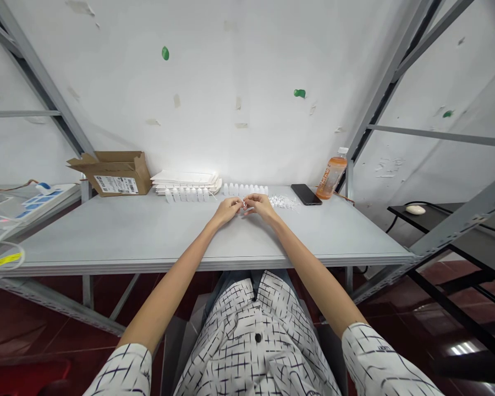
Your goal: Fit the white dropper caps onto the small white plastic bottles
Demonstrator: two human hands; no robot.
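Observation:
Over the middle of the grey table (148,231), my left hand (227,210) and my right hand (259,205) meet fingertip to fingertip. Both pinch a tiny white piece (243,204) between them; its shape is too small to make out. A row of small white bottles (242,190) stands just behind my hands. Another row of white bottles (187,194) stands to the left, before a stack of white sheets (185,180). Small white parts (284,202) lie in a loose pile right of my right hand.
An open cardboard box (121,175) sits at the back left. A black phone (306,194) lies at the back right, beside an orange drink bottle (332,175). Metal posts frame the table, and a power strip (41,203) with cables is at far left.

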